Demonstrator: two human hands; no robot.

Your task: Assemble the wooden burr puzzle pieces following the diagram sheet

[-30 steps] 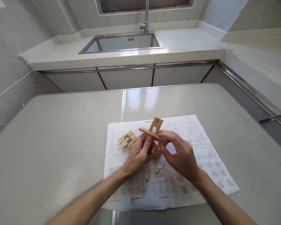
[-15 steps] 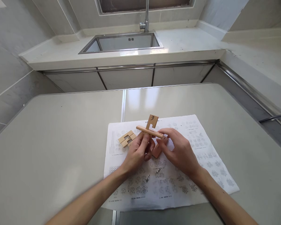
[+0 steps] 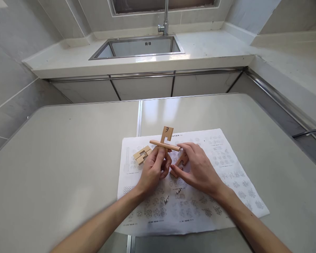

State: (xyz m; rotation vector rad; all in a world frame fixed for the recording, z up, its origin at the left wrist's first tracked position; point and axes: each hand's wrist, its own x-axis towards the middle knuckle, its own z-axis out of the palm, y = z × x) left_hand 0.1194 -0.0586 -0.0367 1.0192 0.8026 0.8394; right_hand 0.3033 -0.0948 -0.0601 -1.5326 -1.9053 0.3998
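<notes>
My left hand [image 3: 154,168] pinches two crossed wooden puzzle pieces above the paper. One is an upright notched piece [image 3: 167,132] with a dark mark near its top; a narrow wooden bar [image 3: 164,144] runs across it. My right hand [image 3: 198,170] is open, its index finger close to the bar's right end and its thumb lower down. Between that thumb and finger shows a reddish notched wooden piece [image 3: 183,159], partly hidden by the hand; whether the thumb touches it, I cannot tell. Left of my left hand, several light wooden pieces [image 3: 140,154] form a flat frame around a gap.
A large printed sheet [image 3: 237,175] with small diagrams and a few torn spots lies beneath the pieces. It rests on a pale table [image 3: 68,151] with a metal seam [image 3: 139,119]. Beyond stand a counter [image 3: 205,47], a sink [image 3: 137,52] and a faucet [image 3: 163,28].
My left hand has shifted slightly left with the crossed pieces, which have turned a little. My right fingers have come away from the bar's end, and the reddish piece shows more.
</notes>
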